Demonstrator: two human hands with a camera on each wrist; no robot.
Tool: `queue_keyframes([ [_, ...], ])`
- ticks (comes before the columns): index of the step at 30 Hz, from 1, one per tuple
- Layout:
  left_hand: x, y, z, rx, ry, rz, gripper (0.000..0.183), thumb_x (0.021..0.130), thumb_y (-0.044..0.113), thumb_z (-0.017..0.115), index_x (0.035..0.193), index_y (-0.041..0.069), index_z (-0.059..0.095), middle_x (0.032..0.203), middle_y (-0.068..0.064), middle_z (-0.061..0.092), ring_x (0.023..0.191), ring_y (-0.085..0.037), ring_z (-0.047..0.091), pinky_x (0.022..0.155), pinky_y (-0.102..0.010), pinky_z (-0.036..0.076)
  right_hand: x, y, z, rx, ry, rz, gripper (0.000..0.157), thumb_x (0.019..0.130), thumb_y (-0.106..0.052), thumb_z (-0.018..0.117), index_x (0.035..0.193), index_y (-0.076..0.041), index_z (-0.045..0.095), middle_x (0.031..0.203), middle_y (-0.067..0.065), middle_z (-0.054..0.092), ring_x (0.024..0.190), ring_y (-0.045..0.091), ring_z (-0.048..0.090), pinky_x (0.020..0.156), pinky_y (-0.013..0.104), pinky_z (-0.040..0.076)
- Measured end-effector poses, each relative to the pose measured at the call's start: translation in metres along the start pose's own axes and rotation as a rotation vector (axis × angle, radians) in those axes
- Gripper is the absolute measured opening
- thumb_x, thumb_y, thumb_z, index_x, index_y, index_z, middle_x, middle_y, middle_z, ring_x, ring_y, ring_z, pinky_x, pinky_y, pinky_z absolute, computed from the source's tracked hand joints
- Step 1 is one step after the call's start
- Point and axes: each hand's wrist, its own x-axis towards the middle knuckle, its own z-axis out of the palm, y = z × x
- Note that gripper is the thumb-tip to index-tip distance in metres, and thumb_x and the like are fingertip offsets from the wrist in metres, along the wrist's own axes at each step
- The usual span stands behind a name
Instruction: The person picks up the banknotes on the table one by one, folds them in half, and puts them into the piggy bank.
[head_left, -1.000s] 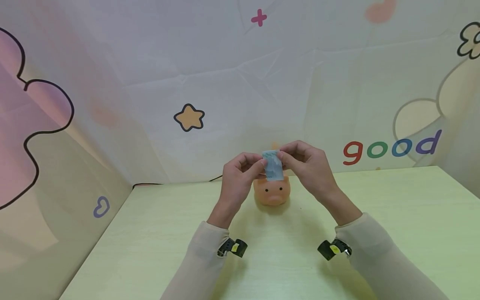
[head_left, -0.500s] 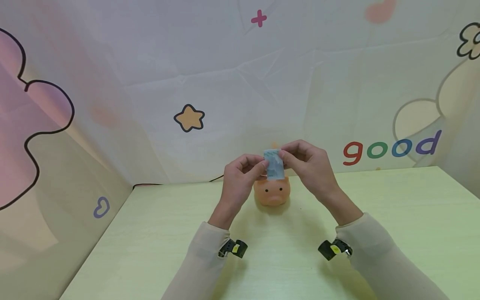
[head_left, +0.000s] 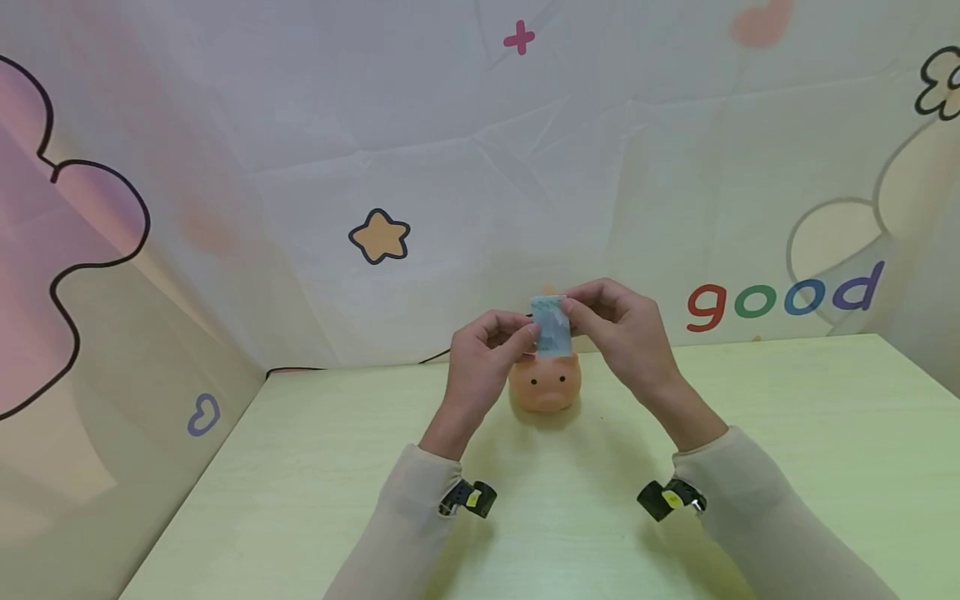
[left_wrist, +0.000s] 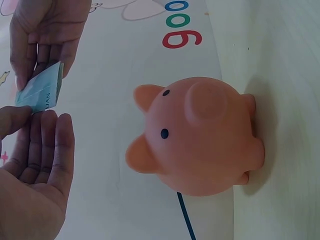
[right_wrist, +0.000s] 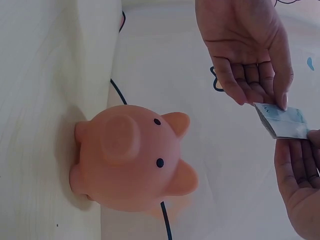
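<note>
Between both hands is a folded blue-green banknote [head_left: 553,329], held up above an orange piggy bank [head_left: 545,392]. My left hand [head_left: 483,358] pinches the note's left edge between thumb and fingers. At its upper right edge, my right hand [head_left: 628,342] pinches it the same way. In the left wrist view the folded layers of the banknote [left_wrist: 42,89] show along one side. The piggy bank [right_wrist: 132,157] stands upright on its feet, its snout toward me, with the note apart from it. Its top is partly hidden behind the note in the head view.
The piggy bank stands on a pale green table [head_left: 360,467], near its back edge. Behind the table hangs a printed cloth backdrop [head_left: 450,167] with a star and the word "good". Each sleeve carries a small black wrist camera [head_left: 480,498].
Both hands and the banknote have shifted very slightly up and to the right. The piggy bank stays in place, and both hands keep their pinch on the note.
</note>
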Motion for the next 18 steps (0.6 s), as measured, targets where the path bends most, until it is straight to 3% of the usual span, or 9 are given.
queue_keyframes([
  [9,0.0005,0.0001,0.0012,0.013,0.008,0.015,0.013,0.1,0.005,0.074,0.107,-0.006,0.073,0.093,-0.007,0.072,0.08,-0.013,0.069,0.077,-0.026,0.063,0.0003,-0.0005,0.0003,0.011,0.001,-0.003,0.019,0.104,-0.009,0.07,0.115,0.007,0.069,0.105,0.018,0.071,0.084,0.017,0.073,0.084,0.025,0.062],
  [18,0.0006,-0.0023,0.0007,-0.028,-0.034,-0.01,0.014,0.1,0.005,0.073,0.108,-0.007,0.073,0.091,-0.007,0.072,0.08,-0.015,0.07,0.077,-0.032,0.065,-0.0003,-0.0009,-0.0008,-0.012,0.014,0.012,0.019,0.105,-0.01,0.07,0.115,0.006,0.07,0.106,0.017,0.071,0.085,0.016,0.073,0.084,0.023,0.061],
])
